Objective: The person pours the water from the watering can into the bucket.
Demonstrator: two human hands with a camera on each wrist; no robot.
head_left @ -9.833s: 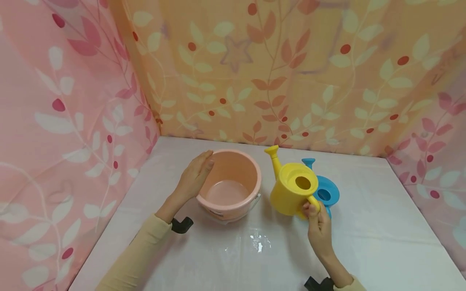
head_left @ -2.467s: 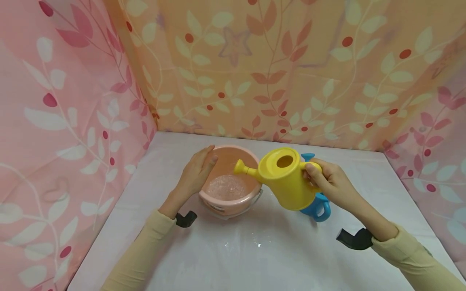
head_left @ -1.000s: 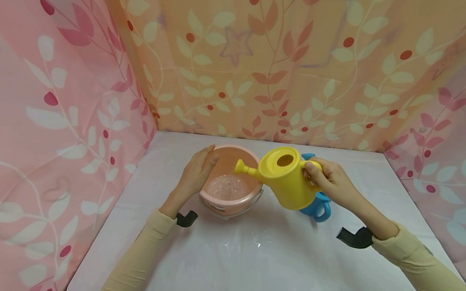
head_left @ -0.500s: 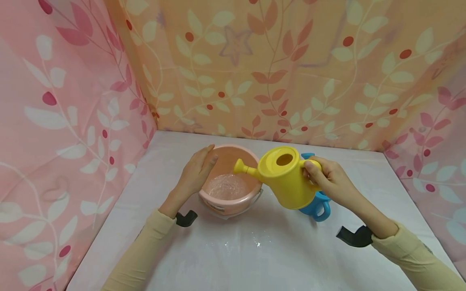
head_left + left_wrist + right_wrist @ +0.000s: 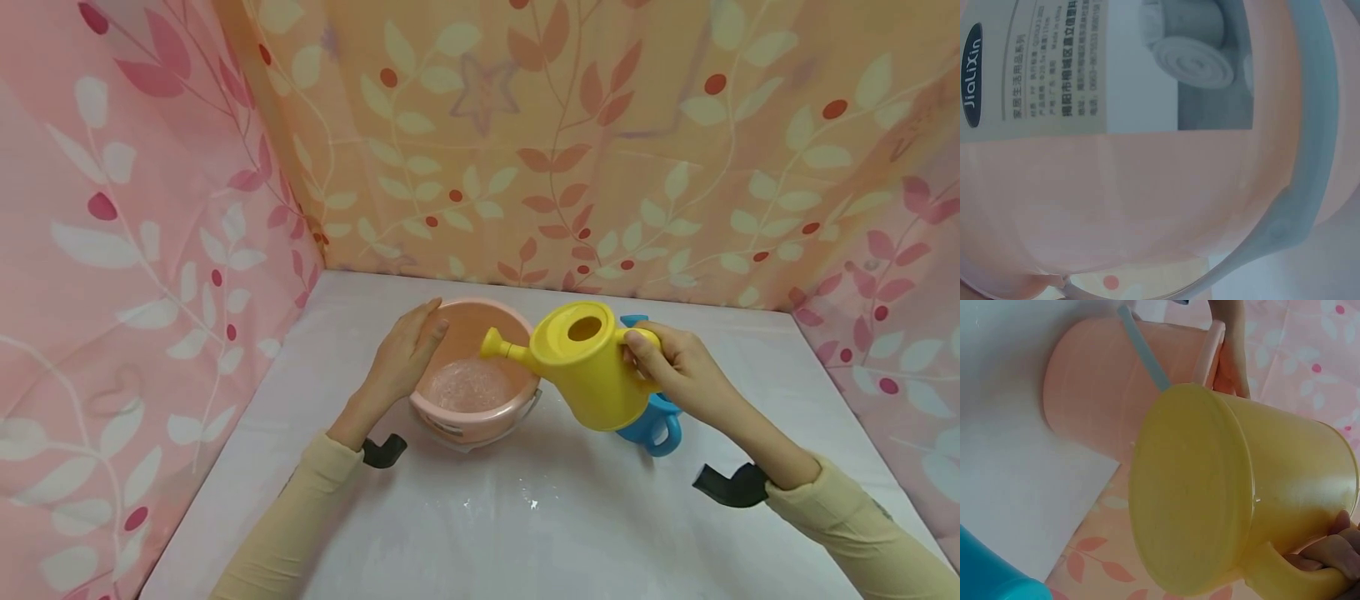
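My right hand [image 5: 678, 362] grips the handle of a yellow watering can [image 5: 600, 383], held up and tilted to the left. Its spout [image 5: 510, 348] reaches over the rim of a pink bucket [image 5: 525, 400]. Rippled, bubbly water [image 5: 467, 385] covers the bucket's bottom. My left hand [image 5: 405, 350] rests with straight fingers at the left side of the bucket's rim. The left wrist view is filled by the bucket's outer wall [image 5: 1116, 194] with its printed label. From the right wrist, the yellow can's underside [image 5: 1191, 487] faces me.
Behind the yellow can stands a blue watering can [image 5: 654, 429], partly hidden by it. Small wet spots [image 5: 533, 504] shine on the white tabletop [image 5: 495, 550] in front of the bucket. Leaf-patterned cloth [image 5: 562, 192] encloses the table at the back and sides.
Since the oldest frame, my right hand has lifted and tilted the yellow can leftward over the bucket, and water has appeared inside. In the last seconds both hands have stayed put.
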